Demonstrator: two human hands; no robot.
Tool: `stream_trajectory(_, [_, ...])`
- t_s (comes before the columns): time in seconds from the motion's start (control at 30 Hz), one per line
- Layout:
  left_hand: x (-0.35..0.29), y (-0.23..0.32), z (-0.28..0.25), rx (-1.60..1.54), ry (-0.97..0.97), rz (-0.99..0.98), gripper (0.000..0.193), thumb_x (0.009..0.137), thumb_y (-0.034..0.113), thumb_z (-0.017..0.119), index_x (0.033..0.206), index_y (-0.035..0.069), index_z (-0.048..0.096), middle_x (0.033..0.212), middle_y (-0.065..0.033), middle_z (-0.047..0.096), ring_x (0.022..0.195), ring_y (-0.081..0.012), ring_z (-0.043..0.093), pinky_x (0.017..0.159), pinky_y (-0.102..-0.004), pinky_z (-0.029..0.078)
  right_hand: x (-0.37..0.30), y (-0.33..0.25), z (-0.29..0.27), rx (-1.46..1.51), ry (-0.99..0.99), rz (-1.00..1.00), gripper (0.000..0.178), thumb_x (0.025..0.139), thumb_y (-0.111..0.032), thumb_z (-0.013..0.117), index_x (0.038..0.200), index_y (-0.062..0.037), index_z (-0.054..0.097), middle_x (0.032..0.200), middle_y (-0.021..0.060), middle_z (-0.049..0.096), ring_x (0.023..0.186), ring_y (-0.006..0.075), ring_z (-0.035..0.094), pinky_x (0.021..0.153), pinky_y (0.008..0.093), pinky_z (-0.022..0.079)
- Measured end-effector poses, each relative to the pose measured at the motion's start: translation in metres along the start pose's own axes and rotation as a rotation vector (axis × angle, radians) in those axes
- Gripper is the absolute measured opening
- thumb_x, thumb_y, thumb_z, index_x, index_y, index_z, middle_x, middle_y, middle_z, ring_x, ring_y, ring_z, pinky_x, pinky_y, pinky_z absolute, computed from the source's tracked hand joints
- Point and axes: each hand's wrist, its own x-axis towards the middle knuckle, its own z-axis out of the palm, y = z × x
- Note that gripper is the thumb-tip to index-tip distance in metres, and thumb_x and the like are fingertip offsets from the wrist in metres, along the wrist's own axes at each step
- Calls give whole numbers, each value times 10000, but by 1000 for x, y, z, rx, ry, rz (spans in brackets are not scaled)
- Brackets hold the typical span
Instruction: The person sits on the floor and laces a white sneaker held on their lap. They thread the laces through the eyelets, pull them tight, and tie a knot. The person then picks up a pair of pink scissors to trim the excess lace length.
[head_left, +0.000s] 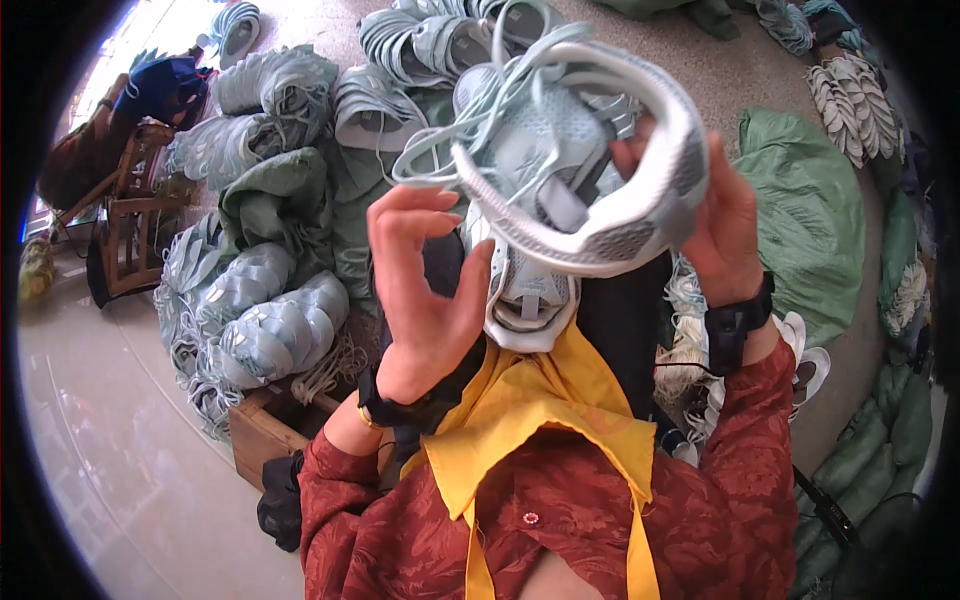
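Note:
My right hand (725, 220) grips a pale blue-grey shoe upper (690, 165) by its padded collar, lifted in front of me. The upper's opening faces up toward me. Its light laces (480, 130) hang loose over the left side. My left hand (425, 290) is beside it, thumb and fingers apart and curved, with nothing visible between them. The fingertips are close to the laces; whether they touch cannot be seen. Below the raised piece, a second shoe upper (530, 300) rests between my legs, above a yellow apron (550, 395), partly covered by the first.
Stacks of nested pale uppers (275, 340) lie on the left, near a wooden box (260, 435). More stacked uppers (400, 50) lie ahead. A green sack (805, 220) spreads out at the right, with white shoe parts (855, 105) beyond. A wooden chair (140, 230) stands far left.

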Motion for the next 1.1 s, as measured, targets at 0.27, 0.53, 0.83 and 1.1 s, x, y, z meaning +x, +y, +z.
stream_trajectory(0.27, [-11,-4,4,-212,-302,-262,306,859,-69,647,1108,3,485,1212,-208,672,1044,-346,672,912,-391,540,-27,-10,1,114,-222,-123,566,1079,-297,539,1469,96,422,1375,229,568,1371,380,510,1247,544,336])
stream_trajectory(0.53, [-23,17,4,-192,-502,-184,376,846,-73,634,1186,13,498,1200,-153,679,1193,-325,652,1008,-417,470,-55,-5,20,39,-237,-218,562,1038,-247,607,1442,93,413,1249,177,555,1237,294,571,1244,501,357])
stream_trajectory(0.83, [-44,31,-8,-165,-564,-88,291,790,-60,642,1058,32,573,1039,-78,703,995,-280,674,944,-380,443,-97,8,7,0,-42,-245,537,1039,-274,610,1427,68,464,1244,172,564,1204,296,580,1213,524,386])
stream_trajectory(1.1, [-45,57,-28,-570,-768,-512,278,847,-73,667,1084,8,546,1150,-115,706,1171,-186,671,947,-336,529,-142,5,-8,-471,356,-338,602,982,-221,651,1482,41,439,1343,144,592,1220,236,595,1120,396,458])
